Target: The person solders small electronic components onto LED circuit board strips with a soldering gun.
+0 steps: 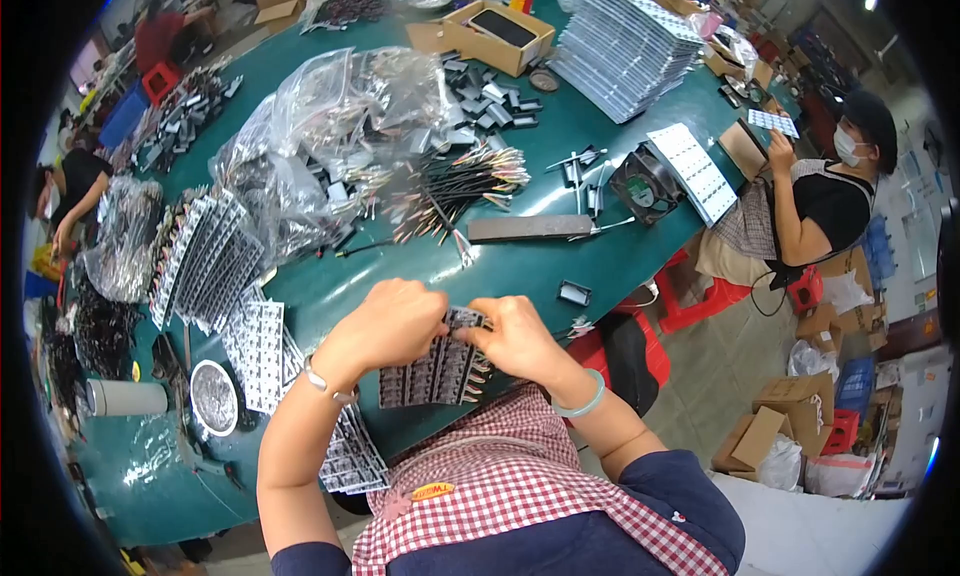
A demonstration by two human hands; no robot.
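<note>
At the near table edge, a dark panel of small circuit boards (425,378) lies tilted below my hands, with short light-tipped wires (477,379) sticking out along its right side. My left hand (398,321) is closed at the panel's upper edge; its fingertips are curled out of sight, and what they grip is hidden. Close beside it, my right hand (515,338) pinches the panel's upper right part between thumb and fingers. More light-coloured board panels (255,351) lie to the left of my left forearm, and another stack (352,454) hangs by the table edge under it.
Bundled black wires (465,186), a grey bar (530,228) and plastic bags (350,101) cover the green table (390,266). A small fan (645,184) and a tall panel stack (625,46) stand farther right. A co-worker (835,191) sits at right holding a white panel.
</note>
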